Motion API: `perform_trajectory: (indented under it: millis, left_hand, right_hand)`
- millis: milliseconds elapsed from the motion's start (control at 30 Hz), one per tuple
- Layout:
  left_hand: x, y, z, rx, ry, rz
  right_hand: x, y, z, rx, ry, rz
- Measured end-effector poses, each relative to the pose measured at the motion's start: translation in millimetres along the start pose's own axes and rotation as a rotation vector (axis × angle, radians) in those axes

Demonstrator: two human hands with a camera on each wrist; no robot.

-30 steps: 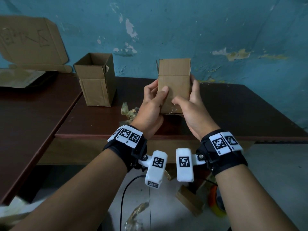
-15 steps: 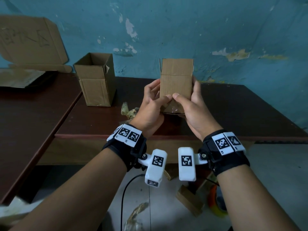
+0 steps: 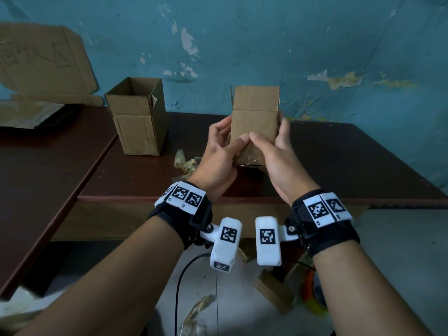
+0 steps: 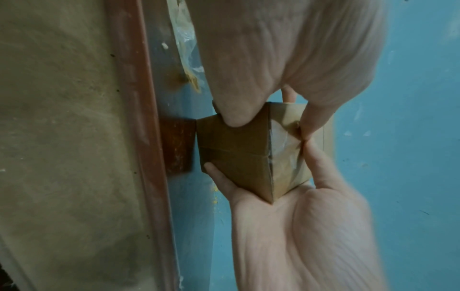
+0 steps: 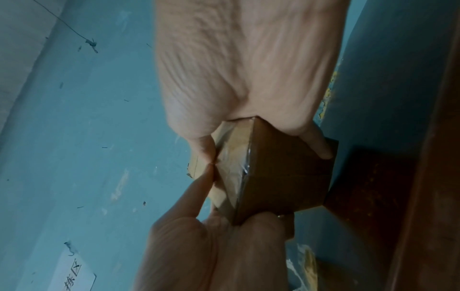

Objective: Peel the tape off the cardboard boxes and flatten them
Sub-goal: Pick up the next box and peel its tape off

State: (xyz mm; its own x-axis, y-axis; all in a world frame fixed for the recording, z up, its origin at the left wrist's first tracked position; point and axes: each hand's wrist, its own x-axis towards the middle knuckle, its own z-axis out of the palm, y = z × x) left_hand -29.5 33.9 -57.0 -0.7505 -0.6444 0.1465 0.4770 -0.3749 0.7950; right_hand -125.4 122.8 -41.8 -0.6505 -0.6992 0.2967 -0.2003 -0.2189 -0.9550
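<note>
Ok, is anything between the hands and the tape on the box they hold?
Nothing visible. The left hand and right hand grip the small box directly, thumbs meeting on its near face just above the clear tape at its bottom edge.

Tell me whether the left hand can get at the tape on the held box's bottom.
Probably yes: the left hand already grips the box, its thumb near the tape at the bottom edge, uncovered.
</note>
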Motion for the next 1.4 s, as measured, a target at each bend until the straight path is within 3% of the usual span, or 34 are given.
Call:
perform_trajectory:
  millis: [367, 567, 667, 967, 1167, 1400]
  left_hand:
    - [-3.5, 3.4, 1.2, -0.013, -0.017, -0.001]
    - [-1.6, 6.8, -0.9, -0.087, 0.001, -0.076]
    - [0.0, 3.6, 0.7, -0.082, 0.069, -0.062]
    - [0.6, 1.9, -0.9, -0.063, 0.052, -0.049]
    - [1.3, 0.2, -1.7, 0.001, 0.004, -0.007]
    - [0.3, 1.7, -0.4, -0.031, -0.005, 0.007]
  right_hand:
    - [-0.8, 2.0, -3.1, 0.004, -0.018, -0.004]
    - [0.7, 2.8, -1.0, 0.051, 0.009, 0.022]
    - [-0.6, 5.0, -1.2, 0.005, -0.008, -0.013]
    - [-1.6, 0.9, -2.3, -0.016, -0.058, -0.027]
    - [-1.5, -3.8, -1.9, 0.087, -0.02, 0.068]
    - [-2.2, -3.0, -0.5, 0.02, -0.004, 0.044]
